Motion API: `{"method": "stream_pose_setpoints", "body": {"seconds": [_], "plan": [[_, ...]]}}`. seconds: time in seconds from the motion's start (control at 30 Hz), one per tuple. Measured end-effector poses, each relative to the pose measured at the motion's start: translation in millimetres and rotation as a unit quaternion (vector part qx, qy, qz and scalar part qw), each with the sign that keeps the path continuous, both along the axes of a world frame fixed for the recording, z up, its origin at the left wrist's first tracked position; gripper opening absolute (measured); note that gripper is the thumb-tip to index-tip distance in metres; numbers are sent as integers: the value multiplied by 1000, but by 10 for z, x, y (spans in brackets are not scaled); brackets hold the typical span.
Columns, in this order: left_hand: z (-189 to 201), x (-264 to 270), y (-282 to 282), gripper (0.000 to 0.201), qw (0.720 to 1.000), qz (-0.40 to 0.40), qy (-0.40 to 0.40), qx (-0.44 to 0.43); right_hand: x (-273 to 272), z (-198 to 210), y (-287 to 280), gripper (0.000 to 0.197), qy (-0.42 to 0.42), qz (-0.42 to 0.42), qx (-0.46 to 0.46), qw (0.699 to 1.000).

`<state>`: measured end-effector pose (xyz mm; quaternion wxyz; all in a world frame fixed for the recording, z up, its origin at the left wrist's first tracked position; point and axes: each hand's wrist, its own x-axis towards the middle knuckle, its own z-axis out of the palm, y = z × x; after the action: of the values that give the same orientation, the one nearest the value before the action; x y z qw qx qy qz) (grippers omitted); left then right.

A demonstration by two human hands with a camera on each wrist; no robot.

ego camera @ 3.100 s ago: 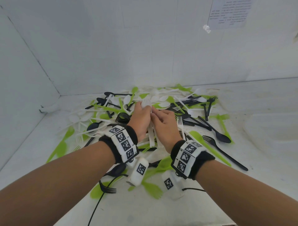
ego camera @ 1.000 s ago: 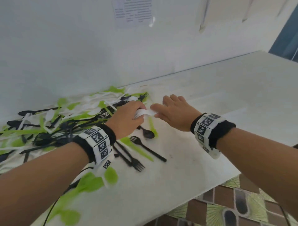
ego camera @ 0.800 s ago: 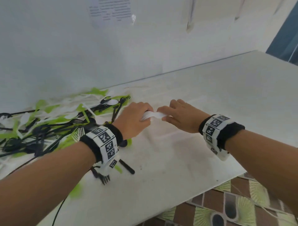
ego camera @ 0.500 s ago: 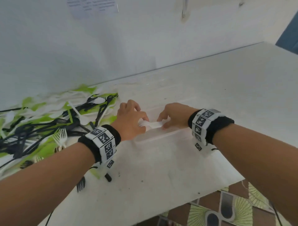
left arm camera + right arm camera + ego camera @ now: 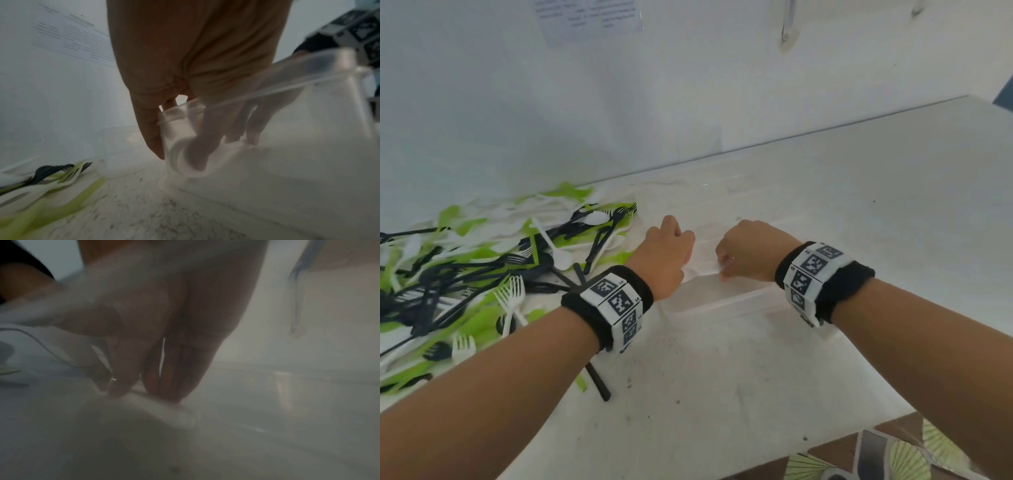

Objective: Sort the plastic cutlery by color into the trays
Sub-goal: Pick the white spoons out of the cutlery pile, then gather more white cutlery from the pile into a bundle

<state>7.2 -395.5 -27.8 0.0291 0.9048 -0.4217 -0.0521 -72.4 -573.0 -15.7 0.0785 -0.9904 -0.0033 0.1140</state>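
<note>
Inside clear tray (image 5: 726,301), mid-table: left hand (image 5: 666,258) and right hand (image 5: 748,255) reach down, a little apart, fingers curled onto ends of white cutlery (image 5: 703,269). Bundle mostly hidden by knuckles; piece count unreadable. Wrist views fogged through tray wall. Mixed pile (image 5: 482,270) lies left, partly cut off.

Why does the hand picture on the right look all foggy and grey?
Right wrist view: dim and hazy, shot through the clear tray's wall, so the right hand blurs. Left wrist view: brighter, but the left hand smears. Head view: sharpest, tray washed out.
</note>
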Motion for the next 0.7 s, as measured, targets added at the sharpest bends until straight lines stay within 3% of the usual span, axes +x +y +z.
{"method": "stream_pose_setpoints", "body": {"seconds": [0.1,0.23,0.3,0.5,0.7], "plan": [[7,-16,-42,26,999,3,-22,26,-8,56,-9,19,14,15,-7,1000],[-9,-22,-50,26,999,6,-29,29,-6,26,133,18,-9,31,-115,993],[-14,-16,-39,25,1000,4,-22,21,-7,25,192,27,-24,37,-136,990],[-47,12,8,24,1000,1,-8,-16,28,-9,134,21,-32,13,-130,991],[-115,72,85,25,988,27,93,-123,16,22,91,20,-12,6,-104,995]]}}
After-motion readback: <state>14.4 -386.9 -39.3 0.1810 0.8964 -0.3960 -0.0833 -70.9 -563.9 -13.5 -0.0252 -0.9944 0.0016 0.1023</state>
